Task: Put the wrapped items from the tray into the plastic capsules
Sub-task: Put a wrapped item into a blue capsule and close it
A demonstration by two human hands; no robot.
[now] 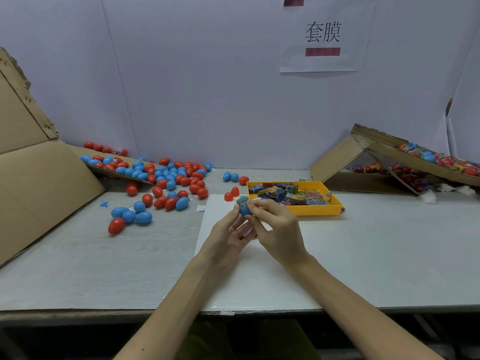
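Fingers of the left hand (230, 231) pinch the blue capsule (245, 211) by its sides just off the front left corner of the yellow tray (293, 211), while the right hand (279, 227), fingers curled, presses a wrapped item (242, 203) at its mouth; the shell is likely light, slick and rigid, the packet soft.

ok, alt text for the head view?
The left hand and right hand pinch a blue capsule with a wrapped item at its top. Behind, a yellow tray of wrapped items; red and blue capsules lie loose at left.
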